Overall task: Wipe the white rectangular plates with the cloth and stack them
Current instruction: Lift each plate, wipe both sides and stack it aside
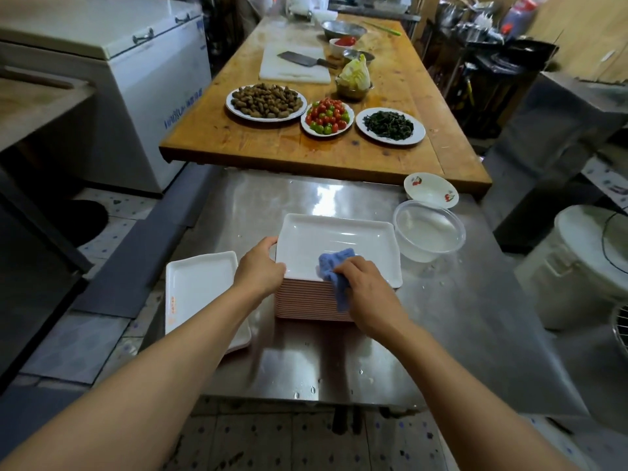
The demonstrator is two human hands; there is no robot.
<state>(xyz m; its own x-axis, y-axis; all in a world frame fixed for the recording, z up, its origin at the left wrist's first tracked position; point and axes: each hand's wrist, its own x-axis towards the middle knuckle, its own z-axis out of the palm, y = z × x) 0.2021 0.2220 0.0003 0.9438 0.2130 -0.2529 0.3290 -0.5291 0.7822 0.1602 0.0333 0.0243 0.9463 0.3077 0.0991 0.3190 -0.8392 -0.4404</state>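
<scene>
A tall stack of white rectangular plates (pixel 312 302) with pinkish rims stands on the steel table (pixel 458 317). The top plate (pixel 339 237) lies face up. My left hand (pixel 261 266) grips its left edge. My right hand (pixel 367 287) holds a blue cloth (pixel 334 268) bunched against the plate's near right part; a tail of cloth hangs over the stack's side. To the left, a second small pile of white rectangular plates (pixel 197 290) lies at the table's left edge, partly under my left forearm.
A clear plastic bowl (pixel 430 231) and a cherry-patterned bowl (pixel 431 190) stand right of the stack. Behind is a wooden table (pixel 272 147) with plates of peanuts, tomatoes, greens, a chopping board and cleaver. A white bucket (pixel 584 266) stands at right, a chest freezer (pixel 136 79) at left.
</scene>
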